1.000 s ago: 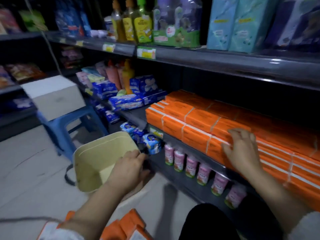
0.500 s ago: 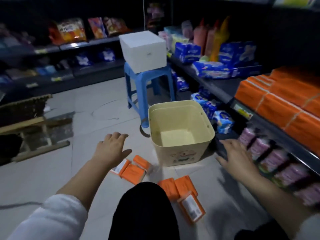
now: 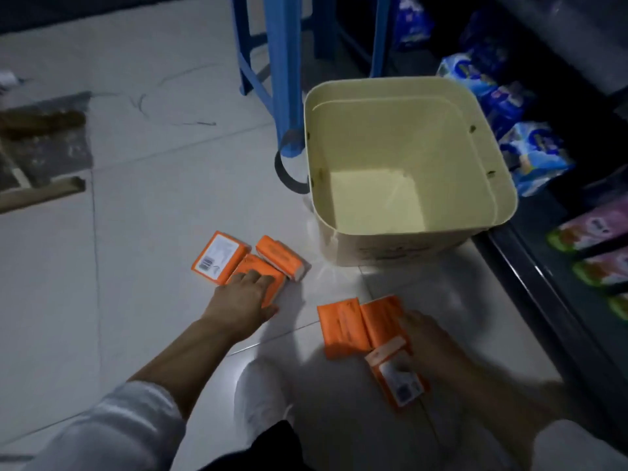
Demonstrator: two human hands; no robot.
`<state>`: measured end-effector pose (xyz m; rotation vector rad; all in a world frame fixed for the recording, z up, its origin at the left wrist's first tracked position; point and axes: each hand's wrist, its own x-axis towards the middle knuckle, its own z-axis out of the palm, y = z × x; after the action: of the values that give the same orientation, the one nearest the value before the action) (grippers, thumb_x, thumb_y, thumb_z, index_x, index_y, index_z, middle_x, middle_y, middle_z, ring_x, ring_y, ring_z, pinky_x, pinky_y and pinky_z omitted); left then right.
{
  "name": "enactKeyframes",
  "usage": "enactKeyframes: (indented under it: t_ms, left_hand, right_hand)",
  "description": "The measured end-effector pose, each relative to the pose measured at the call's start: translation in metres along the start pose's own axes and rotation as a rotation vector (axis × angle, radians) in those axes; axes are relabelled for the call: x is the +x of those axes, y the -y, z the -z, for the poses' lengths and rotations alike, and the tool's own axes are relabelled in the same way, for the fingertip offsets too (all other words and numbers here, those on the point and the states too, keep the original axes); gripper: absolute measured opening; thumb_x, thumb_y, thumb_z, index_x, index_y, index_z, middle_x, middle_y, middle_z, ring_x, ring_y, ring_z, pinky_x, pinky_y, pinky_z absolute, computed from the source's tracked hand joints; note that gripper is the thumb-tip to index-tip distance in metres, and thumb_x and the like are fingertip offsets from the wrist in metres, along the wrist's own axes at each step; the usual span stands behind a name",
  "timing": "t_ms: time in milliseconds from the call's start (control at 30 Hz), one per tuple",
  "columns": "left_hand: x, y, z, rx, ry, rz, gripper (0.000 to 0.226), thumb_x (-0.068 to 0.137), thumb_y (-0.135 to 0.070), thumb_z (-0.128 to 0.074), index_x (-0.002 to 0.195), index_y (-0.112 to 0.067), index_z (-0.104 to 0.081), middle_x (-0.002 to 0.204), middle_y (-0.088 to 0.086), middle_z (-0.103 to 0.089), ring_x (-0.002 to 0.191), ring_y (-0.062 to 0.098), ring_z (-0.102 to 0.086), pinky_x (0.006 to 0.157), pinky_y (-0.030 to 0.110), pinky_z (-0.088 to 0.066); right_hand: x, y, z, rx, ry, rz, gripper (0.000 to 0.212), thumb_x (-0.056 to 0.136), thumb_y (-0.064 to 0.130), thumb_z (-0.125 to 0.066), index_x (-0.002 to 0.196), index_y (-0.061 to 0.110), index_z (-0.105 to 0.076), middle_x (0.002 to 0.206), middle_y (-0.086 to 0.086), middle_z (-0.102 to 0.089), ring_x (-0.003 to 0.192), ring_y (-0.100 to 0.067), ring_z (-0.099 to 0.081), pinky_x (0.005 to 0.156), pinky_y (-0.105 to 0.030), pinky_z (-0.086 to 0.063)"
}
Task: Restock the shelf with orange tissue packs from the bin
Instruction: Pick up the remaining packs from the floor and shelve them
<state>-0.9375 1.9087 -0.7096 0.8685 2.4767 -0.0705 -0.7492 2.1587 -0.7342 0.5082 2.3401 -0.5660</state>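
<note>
Two groups of orange tissue packs lie on the floor tiles in front of the empty cream bin. In the left group, one pack lies label side up, a second pack lies beside it, and a third pack is under my left hand, whose straight fingers rest on top of it. In the right group, one pack lies free. My right hand, blurred, lies over a middle pack and touches a label-up pack.
A blue stool's legs stand just behind the bin. The bottom shelf runs along the right with blue packs and pink packs. Wooden pieces lie at the far left. My white shoe is between my arms.
My view has dropped from the shelf to the floor. Both hands came down: the left onto the left packs, the right from the shelf to the right packs.
</note>
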Motion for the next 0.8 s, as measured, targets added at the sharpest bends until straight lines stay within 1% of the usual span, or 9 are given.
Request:
enactKeyframes:
  t_ms: [100, 200, 267, 367, 433, 500, 600, 700, 800]
  left_hand:
    - [0.020, -0.006, -0.022, -0.051, 0.032, -0.068, 0.062, 0.088, -0.050, -0.051, 0.142, -0.024, -0.033, 0.136, 0.003, -0.043, 0.122, 0.026, -0.040, 0.097, 0.041, -0.041]
    - [0.030, -0.012, -0.040, -0.086, 0.060, -0.111, 0.063, 0.089, -0.047, -0.052, 0.143, -0.024, -0.030, 0.138, 0.002, -0.041, 0.122, 0.025, -0.039, 0.099, 0.041, -0.039]
    - [0.033, -0.013, -0.050, -0.099, 0.071, -0.121, 0.060, 0.089, -0.047, -0.052, 0.142, -0.025, -0.032, 0.140, 0.001, -0.040, 0.125, 0.024, -0.037, 0.100, 0.041, -0.038]
    - [0.034, -0.012, -0.060, -0.121, 0.068, -0.128, 0.060, 0.089, -0.047, -0.052, 0.141, -0.024, -0.035, 0.141, 0.002, -0.040, 0.125, 0.024, -0.038, 0.100, 0.040, -0.038]
    - [0.035, -0.011, -0.064, -0.144, 0.062, -0.123, 0.061, 0.089, -0.048, -0.053, 0.141, -0.024, -0.035, 0.141, 0.002, -0.041, 0.125, 0.024, -0.038, 0.100, 0.039, -0.038]
    - [0.039, -0.012, -0.066, -0.230, 0.074, -0.117, 0.067, 0.085, -0.056, -0.054, 0.141, -0.023, -0.037, 0.141, 0.002, -0.042, 0.126, 0.023, -0.039, 0.103, 0.037, -0.037]
    - [0.039, -0.031, -0.058, -0.595, 0.141, -0.104, 0.090, 0.069, -0.077, -0.053, 0.138, -0.021, -0.041, 0.137, -0.004, -0.046, 0.126, 0.013, -0.042, 0.103, 0.029, -0.037]
    - [0.039, -0.055, -0.049, -0.997, 0.243, -0.050, 0.077, 0.068, -0.062, -0.068, 0.132, -0.026, -0.045, 0.124, -0.015, -0.054, 0.112, 0.000, -0.054, 0.092, 0.020, -0.045]
    - [0.043, -0.056, -0.050, -1.090, 0.159, 0.000, 0.057, 0.069, -0.047, -0.076, 0.117, -0.028, -0.052, 0.118, -0.004, -0.064, 0.097, 0.004, -0.064, 0.084, 0.024, -0.054]
  right_hand:
    - [0.022, -0.013, -0.017, -0.173, 0.125, 0.072, 0.077, 0.079, 0.030, -0.066, 0.145, 0.023, -0.027, 0.151, -0.001, -0.027, 0.135, -0.023, -0.032, 0.107, -0.028, -0.032]
    - [0.039, -0.021, -0.030, -0.293, 0.195, 0.126, 0.076, 0.081, 0.018, -0.062, 0.146, 0.022, -0.024, 0.154, 0.000, -0.019, 0.140, -0.023, -0.024, 0.110, -0.029, -0.030]
    - [0.047, -0.023, -0.037, -0.326, 0.198, 0.145, 0.066, 0.082, 0.014, -0.057, 0.143, 0.019, -0.032, 0.152, -0.001, -0.023, 0.138, -0.023, -0.027, 0.105, -0.031, -0.035]
    - [0.055, -0.030, -0.044, -0.306, 0.211, 0.157, 0.056, 0.082, 0.023, -0.061, 0.134, 0.020, -0.042, 0.142, -0.003, -0.035, 0.132, -0.022, -0.034, 0.101, -0.028, -0.037]
    - [0.057, -0.032, -0.038, -0.173, 0.211, 0.144, 0.054, 0.082, 0.030, -0.065, 0.131, 0.018, -0.046, 0.138, -0.003, -0.039, 0.128, -0.020, -0.038, 0.094, -0.022, -0.034]
    - [0.061, -0.031, -0.025, 0.045, 0.121, 0.109, 0.046, 0.079, 0.027, -0.070, 0.121, 0.013, -0.055, 0.122, -0.001, -0.047, 0.114, -0.019, -0.048, 0.079, -0.021, -0.034]
    - [0.063, -0.018, -0.004, 0.611, -0.033, 0.067, 0.024, 0.074, 0.012, -0.077, 0.091, 0.017, -0.061, 0.091, 0.000, -0.057, 0.087, -0.015, -0.053, 0.065, -0.016, -0.039]
    - [0.062, 0.006, 0.005, 1.002, -0.087, 0.053, 0.023, 0.078, 0.007, -0.072, 0.088, 0.022, -0.057, 0.090, 0.001, -0.063, 0.080, -0.011, -0.058, 0.063, -0.011, -0.045]
    - [0.068, 0.026, 0.004, 1.116, -0.155, 0.058, 0.020, 0.082, 0.012, -0.068, 0.095, 0.023, -0.058, 0.095, 0.003, -0.063, 0.085, -0.010, -0.058, 0.072, -0.017, -0.048]
